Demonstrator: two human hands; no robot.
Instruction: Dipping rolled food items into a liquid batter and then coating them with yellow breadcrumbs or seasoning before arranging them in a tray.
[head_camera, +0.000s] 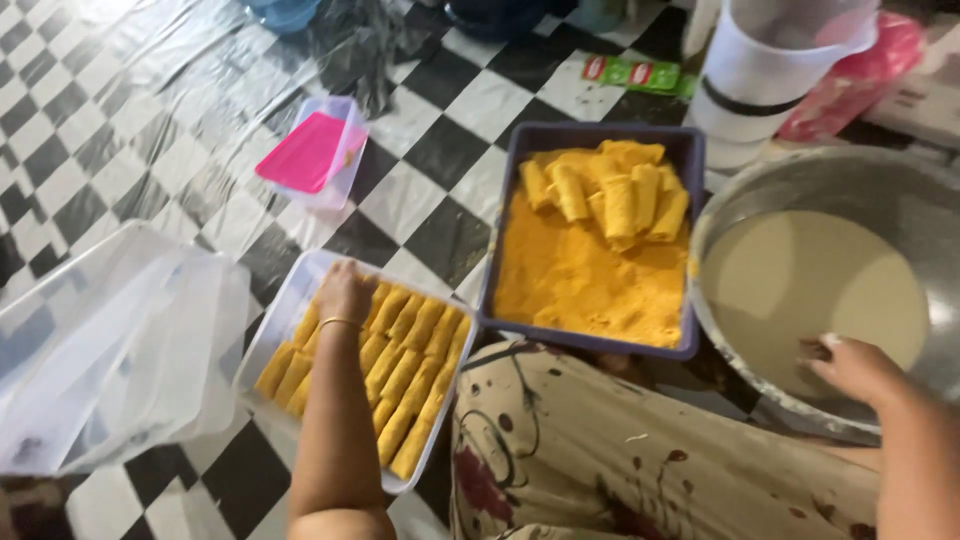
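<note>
My left hand (344, 292) reaches into a clear plastic container (282, 300) and rests on rows of several orange breadcrumb-coated rolls (405, 365); whether its fingers grip a roll is hidden. A thin bracelet sits on that wrist. My right hand (855, 368) hangs over the near rim of a large metal bowl (850, 175), with its fingertips in the pale batter (800, 280). Between the two hands stands a purple tray (590, 135) filled with orange crumbs (580, 285), and several coated rolls (615, 195) lie at its far end.
A clear plastic lid (110, 350) lies at the left. A small box with a pink lid (312, 152) sits farther out on the checkered, plastic-covered floor (120, 120). A white jug (765, 75) and pink bag (865, 60) stand behind the bowl. My patterned clothing (620, 450) fills the near middle.
</note>
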